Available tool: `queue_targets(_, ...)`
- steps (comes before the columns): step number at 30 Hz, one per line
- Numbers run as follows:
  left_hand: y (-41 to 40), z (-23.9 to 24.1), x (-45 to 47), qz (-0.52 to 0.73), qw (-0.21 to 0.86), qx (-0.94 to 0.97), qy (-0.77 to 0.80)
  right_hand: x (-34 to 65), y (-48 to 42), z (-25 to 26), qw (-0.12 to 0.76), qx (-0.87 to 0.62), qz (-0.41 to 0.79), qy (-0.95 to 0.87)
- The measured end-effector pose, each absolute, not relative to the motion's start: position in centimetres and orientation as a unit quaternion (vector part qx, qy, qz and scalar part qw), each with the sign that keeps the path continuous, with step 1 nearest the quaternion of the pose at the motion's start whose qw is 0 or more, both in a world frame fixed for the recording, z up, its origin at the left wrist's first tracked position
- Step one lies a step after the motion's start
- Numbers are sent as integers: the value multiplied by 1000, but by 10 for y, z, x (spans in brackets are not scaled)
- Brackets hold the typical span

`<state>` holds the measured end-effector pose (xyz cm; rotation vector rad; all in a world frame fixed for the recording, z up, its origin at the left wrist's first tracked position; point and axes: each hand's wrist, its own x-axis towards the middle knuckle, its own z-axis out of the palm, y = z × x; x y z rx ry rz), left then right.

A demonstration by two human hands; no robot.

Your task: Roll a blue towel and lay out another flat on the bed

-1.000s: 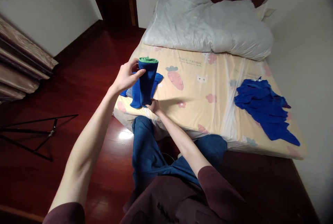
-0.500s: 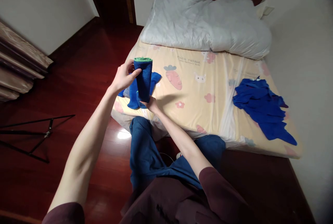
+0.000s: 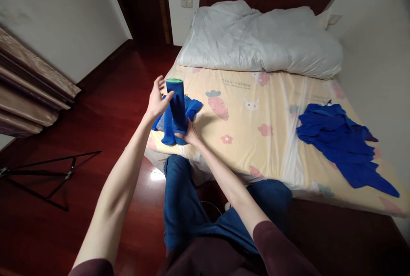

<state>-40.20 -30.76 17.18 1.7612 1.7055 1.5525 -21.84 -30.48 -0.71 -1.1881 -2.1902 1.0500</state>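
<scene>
A rolled blue cloth with a green edge at its top stands upright over the near left corner of the bed. My left hand touches its upper left side, thumb on the cloth and fingers partly spread behind it. My right hand grips the roll at its lower end. More blue rolled cloths lie on the sheet just behind and below the roll.
A heap of loose blue cloths lies on the right side of the bed. A white duvet covers the head end. A black folded stand lies on the red wooden floor at left. My blue-trousered legs are below.
The roll has stayed upright between my hands and looks a little narrower. My left fingers have loosened and spread. The camera view has shifted slightly.
</scene>
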Motion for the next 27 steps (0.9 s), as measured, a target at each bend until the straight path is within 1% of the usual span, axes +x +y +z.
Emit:
queue_targets(3, -318, 161, -401, 530, 25, 585, 613, -196, -308, -8, 258, -485, 403, -732)
queue_targets(6, -340, 144, -382, 460, -18, 632, 624, -161, -320, -9, 263, -498, 438, -701)
queue_targets(8, -354, 126, -362, 360, 8, 710, 605, -130, -335, -12, 291, -494, 447, -687)
queue_targets(10, -362, 102, -341, 251, 58, 780, 570, -90, -356, -17, 329, -488, 442, -677)
queue_targets(12, -363, 75, -323, 182, 82, 815, 545, -42, -381, -25, 349, -498, 436, -664)
queue_targets(16, -351, 22, -315, 159, 91, 841, 509, 74, -429, -40, 364, -564, 413, -615)
queue_targets(20, -331, -13, -336, 156, 62, 854, 492, 199, -451, -41, 405, -688, 347, -493)
queue_targets(24, -329, -11, -353, 133, 23, 846, 516, 301, -447, -23, 426, -767, 271, -397)
queue_targets(27, -336, 1, -346, 96, -34, 853, 512, 348, -424, -7, 435, -783, 240, -373)
